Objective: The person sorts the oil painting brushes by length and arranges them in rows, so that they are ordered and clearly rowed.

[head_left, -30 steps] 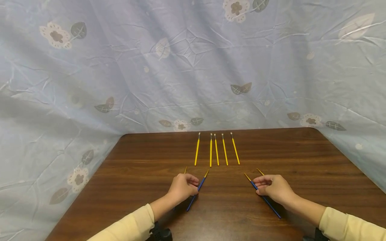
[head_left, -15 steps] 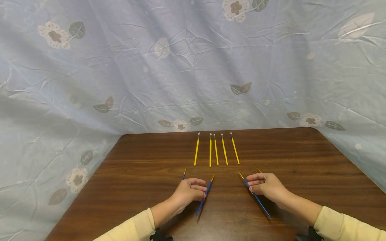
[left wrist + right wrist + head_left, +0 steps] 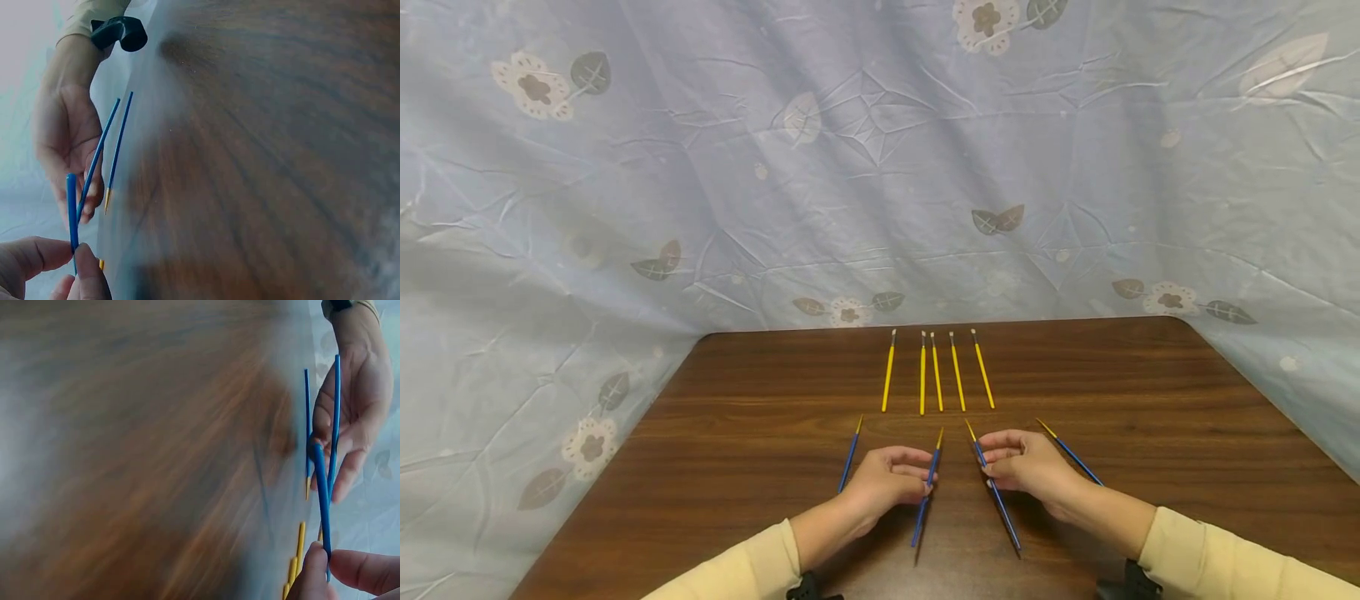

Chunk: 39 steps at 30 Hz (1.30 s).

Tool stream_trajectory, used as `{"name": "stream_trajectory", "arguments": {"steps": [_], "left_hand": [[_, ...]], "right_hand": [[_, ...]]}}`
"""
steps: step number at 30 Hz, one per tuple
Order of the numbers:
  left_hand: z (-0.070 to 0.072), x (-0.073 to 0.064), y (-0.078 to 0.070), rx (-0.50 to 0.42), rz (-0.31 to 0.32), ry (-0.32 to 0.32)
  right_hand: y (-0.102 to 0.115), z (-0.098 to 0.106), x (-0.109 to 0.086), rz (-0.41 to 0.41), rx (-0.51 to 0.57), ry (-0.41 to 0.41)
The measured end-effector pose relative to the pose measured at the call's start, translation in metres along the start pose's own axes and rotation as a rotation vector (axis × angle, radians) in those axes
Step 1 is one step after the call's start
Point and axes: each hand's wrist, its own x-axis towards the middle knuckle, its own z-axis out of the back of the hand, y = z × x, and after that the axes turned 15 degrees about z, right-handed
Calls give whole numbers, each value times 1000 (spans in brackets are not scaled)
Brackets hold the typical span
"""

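Between thumb and fingertips my left hand (image 3: 891,482) pinches a blue paintbrush (image 3: 921,518), its tan bristle end pointing away from me. My right hand (image 3: 1033,468) holds a second blue paintbrush (image 3: 1003,510) the same way, leaning toward the left one at the far end. Both handles slope down toward the near side, with shadows beneath them. The left wrist view shows my thumb and finger on the blue handle (image 3: 72,206). In the right wrist view the handle (image 3: 321,494) sits between thumb and fingertip.
One more blue paintbrush (image 3: 850,457) lies left of my left hand, another blue paintbrush (image 3: 1072,455) beyond my right wrist. Several yellow paintbrushes (image 3: 922,379) lie in a row near the far edge of the brown table (image 3: 760,383). A patterned cloth (image 3: 880,208) hangs behind.
Both hands have moved inward with their brushes, left hand rightward and right hand leftward, so the two brushes are closer together. The outer blue brushes are now less covered by the hands.
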Motion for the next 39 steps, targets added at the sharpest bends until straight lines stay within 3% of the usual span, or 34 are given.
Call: {"name": "stream_trajectory", "arguments": {"steps": [7,16,25,33,39], "left_hand": [[-4,4,0,14,-12,-24],[-7,9,0,74,-32,-35],[-4,9,-1,211,-68,-67],[1,9,-3,441,-112,-146],[3,13,-4,502,-127,-160]], "right_hand": [[2,-19,9,-69,2,-46],[0,-30,17,-89,-21,-46],[-3,-34,22,-67,-57,-35],[-2,-41,20,-40,-129,-53],[-5,-44,21,4,-197,-29]]}}
